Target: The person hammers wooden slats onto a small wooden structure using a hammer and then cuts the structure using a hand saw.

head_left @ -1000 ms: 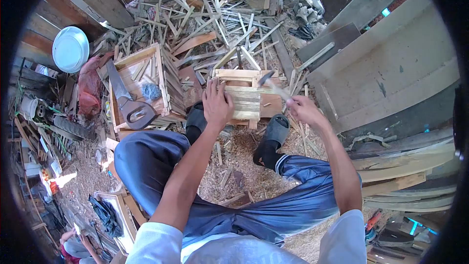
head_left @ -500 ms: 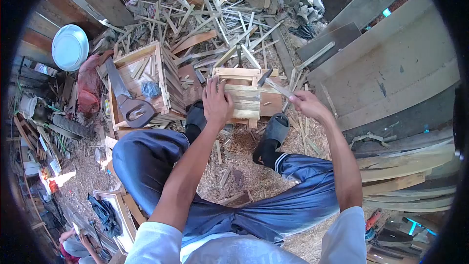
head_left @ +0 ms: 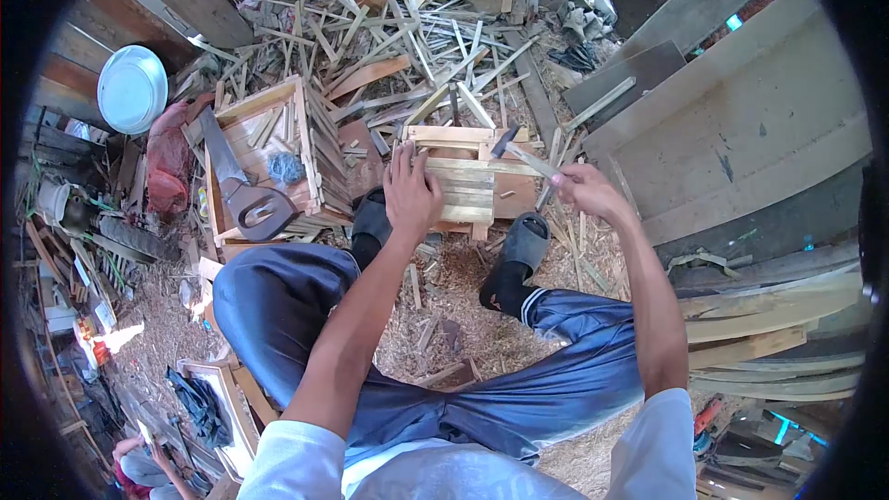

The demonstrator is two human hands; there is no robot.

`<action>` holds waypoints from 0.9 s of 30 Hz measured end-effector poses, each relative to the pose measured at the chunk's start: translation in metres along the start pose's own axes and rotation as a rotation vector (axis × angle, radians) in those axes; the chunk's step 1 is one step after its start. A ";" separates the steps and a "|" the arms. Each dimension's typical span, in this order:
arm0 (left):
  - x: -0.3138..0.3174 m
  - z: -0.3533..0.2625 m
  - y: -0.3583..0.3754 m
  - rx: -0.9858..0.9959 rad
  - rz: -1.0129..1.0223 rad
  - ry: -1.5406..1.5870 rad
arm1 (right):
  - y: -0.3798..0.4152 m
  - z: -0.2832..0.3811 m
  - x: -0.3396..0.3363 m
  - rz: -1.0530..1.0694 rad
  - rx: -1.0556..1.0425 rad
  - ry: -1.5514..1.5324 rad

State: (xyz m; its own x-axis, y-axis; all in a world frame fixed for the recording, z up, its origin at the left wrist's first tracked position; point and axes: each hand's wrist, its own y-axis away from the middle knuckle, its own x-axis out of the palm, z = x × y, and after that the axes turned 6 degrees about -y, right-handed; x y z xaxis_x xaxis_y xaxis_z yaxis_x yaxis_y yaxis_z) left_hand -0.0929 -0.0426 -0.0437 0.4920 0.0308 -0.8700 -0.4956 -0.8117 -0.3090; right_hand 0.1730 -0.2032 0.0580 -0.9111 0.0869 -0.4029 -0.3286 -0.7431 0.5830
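Note:
A small slatted wooden crate (head_left: 463, 194) stands on a wooden block between my feet. My left hand (head_left: 412, 194) lies on the left end of its slats, palm down with the fingers spread. My right hand (head_left: 588, 193) grips the pale handle of a hammer (head_left: 528, 158). The hammer's dark head is raised near the crate's right end, beside a slat that sticks out to the right. Whether the head touches the wood cannot be told.
To the left, a larger wooden crate (head_left: 301, 120) carries a handsaw (head_left: 227, 157) and a blue bundle (head_left: 285, 168). Scrap sticks (head_left: 407, 46) are heaped behind. Large boards (head_left: 741, 120) lean at the right. Another person (head_left: 143, 463) is at the lower left.
My right hand and the hammer have shifted slightly, with the hammer's head a little farther right and higher. My left hand has stayed on the crate.

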 end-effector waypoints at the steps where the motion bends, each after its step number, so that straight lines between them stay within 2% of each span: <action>1: 0.001 0.001 0.001 -0.002 -0.002 0.024 | 0.002 0.001 0.001 0.000 0.002 0.000; 3: 0.003 -0.002 0.000 -0.002 -0.001 0.003 | 0.004 0.007 0.001 -0.192 -0.042 -0.021; 7: 0.003 0.001 0.002 0.000 -0.004 -0.033 | 0.000 0.000 0.007 -0.098 -0.104 0.046; 9: 0.004 0.000 0.003 0.003 -0.005 -0.025 | -0.004 0.001 0.007 -0.091 -0.031 0.087; 13: 0.003 -0.001 0.001 -0.001 0.007 -0.036 | 0.000 0.003 0.006 -0.189 -0.014 -0.019; 15: 0.001 0.000 0.000 0.000 -0.002 -0.029 | 0.002 0.006 0.001 -0.053 0.013 0.049; 16: 0.001 0.000 0.001 -0.001 -0.007 -0.020 | 0.002 0.006 0.004 -0.053 0.014 0.046; 18: 0.002 -0.002 0.000 0.004 -0.007 -0.021 | 0.000 0.008 0.011 -0.325 -0.052 -0.036; 19: 0.002 -0.002 0.001 0.005 -0.004 -0.022 | 0.003 0.008 0.009 -0.324 -0.048 -0.037; 21: 0.002 -0.001 0.004 0.004 -0.014 -0.018 | 0.008 0.013 -0.003 -0.032 -0.054 0.126; 22: 0.002 0.000 0.003 0.004 -0.027 -0.017 | 0.007 0.016 -0.003 -0.033 -0.058 0.125; 25: 0.005 0.000 0.001 0.013 -0.041 -0.023 | 0.008 0.017 0.003 -0.129 -0.066 0.093; 27: 0.005 -0.001 0.002 0.009 -0.039 -0.026 | 0.008 0.014 0.010 -0.271 -0.043 -0.102</action>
State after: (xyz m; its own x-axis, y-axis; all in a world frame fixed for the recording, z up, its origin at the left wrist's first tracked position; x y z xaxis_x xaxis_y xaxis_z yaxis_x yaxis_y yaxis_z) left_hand -0.0906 -0.0450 -0.0484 0.4926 0.0779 -0.8667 -0.4828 -0.8041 -0.3467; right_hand 0.1575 -0.1988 0.0685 -0.8127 0.3505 -0.4655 -0.5544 -0.7110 0.4326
